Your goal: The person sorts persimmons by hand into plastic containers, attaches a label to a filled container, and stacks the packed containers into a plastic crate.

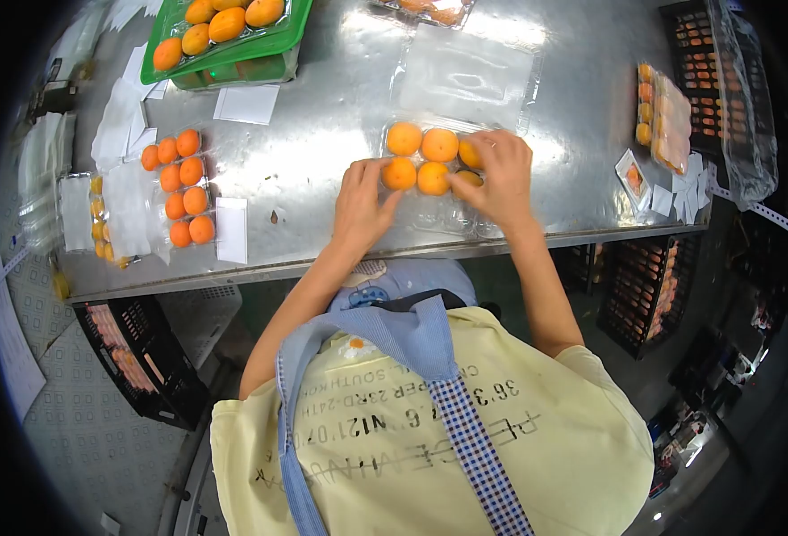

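Note:
A clear plastic clamshell box (438, 214) lies on the metal table in front of me, its lid spread open on the far side. Round orange fruits (434, 178) sit in it in two rows. My left hand (364, 204) is curled at the box's left end, thumb and fingertips against the near-left fruit (400, 174). At the right end, my right hand (504, 179) has its fingers and thumb bent around the right-hand fruit (470, 154). That hand partly covers the two fruits there.
Left on the metal table (313, 214) stands another filled fruit pack (184, 188), with white cards (231, 230) beside it. A green tray (300, 27) holding fruit is at the far left. Stacked packs (671, 125) and black crates (693, 67) stand right; more crates (639, 290) are below the edge.

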A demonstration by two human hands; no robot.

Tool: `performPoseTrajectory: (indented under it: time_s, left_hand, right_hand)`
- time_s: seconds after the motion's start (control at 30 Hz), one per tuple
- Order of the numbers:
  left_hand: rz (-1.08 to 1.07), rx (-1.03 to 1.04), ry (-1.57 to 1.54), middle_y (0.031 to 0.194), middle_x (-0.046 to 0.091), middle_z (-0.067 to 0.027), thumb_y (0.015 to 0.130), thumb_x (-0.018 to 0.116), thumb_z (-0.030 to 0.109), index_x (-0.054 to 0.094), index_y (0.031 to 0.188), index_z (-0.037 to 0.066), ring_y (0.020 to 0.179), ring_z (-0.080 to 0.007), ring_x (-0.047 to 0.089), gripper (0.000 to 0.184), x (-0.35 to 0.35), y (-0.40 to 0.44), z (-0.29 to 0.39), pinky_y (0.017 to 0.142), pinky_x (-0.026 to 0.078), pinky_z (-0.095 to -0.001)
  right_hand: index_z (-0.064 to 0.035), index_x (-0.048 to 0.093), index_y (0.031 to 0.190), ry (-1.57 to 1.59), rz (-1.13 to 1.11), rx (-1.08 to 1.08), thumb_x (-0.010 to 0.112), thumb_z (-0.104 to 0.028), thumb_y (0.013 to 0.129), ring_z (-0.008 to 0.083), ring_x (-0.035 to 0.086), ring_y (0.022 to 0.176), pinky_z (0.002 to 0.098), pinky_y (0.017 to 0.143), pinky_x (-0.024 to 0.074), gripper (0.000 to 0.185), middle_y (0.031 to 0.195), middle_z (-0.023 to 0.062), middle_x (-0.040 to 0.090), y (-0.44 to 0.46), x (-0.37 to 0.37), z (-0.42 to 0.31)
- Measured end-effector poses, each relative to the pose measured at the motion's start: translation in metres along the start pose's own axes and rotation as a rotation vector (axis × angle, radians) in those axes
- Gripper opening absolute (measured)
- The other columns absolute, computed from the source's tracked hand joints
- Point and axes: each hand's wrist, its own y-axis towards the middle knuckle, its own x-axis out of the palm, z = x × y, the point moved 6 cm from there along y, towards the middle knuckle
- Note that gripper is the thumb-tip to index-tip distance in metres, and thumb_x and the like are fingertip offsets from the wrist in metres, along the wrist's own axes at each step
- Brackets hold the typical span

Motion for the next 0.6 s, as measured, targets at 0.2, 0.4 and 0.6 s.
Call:
performPoseTrajectory:
  time_s: [0.2, 0.4, 0.6]
  left_hand:
    - [0.044, -0.033, -0.002, 0.106, 0.053, -0.0129, 0.075, 0.069, 0.003, 0.053, 0.119, 0.006, 0.084, -0.0264, 0.057, 0.047, -0.002, -0.008, -0.004, 0.073, 0.049, -0.0336]
    - [0.081, -0.042, -0.037, 0.104, 0.053, -0.0142, 0.075, 0.065, -0.001, 0.052, 0.118, 0.006, 0.083, -0.0273, 0.056, 0.045, 0.004, -0.016, -0.019, 0.073, 0.05, -0.0348]
    - [0.156, -0.004, -0.019, 0.108, 0.053, -0.0146, 0.077, 0.063, 0.0, 0.051, 0.118, 0.006, 0.095, -0.0303, 0.056, 0.042, -0.004, -0.023, -0.014, 0.081, 0.049, -0.036]
  right_hand:
    - [-0.0095, 0.064, 0.097, -0.111, -0.114, -0.031, 0.082, -0.038, 0.058, 0.026, 0.05, 0.101, 0.0437, 0.09, 0.0318, 0.052, 0.104, 0.0045, 0.057, -0.009, 0.018, -0.031]
    - [-0.0066, 0.06, 0.105, -0.141, -0.171, -0.038, 0.079, -0.03, 0.06, 0.0273, 0.047, 0.106, 0.0448, 0.092, 0.0316, 0.054, 0.105, 0.0082, 0.053, -0.011, 0.027, -0.035]
    - [-0.0058, 0.056, 0.099, -0.027, -0.158, -0.142, 0.078, -0.025, 0.057, 0.0303, 0.049, 0.104, 0.0448, 0.091, 0.0329, 0.051, 0.108, 0.0094, 0.055, -0.008, 0.019, -0.038]
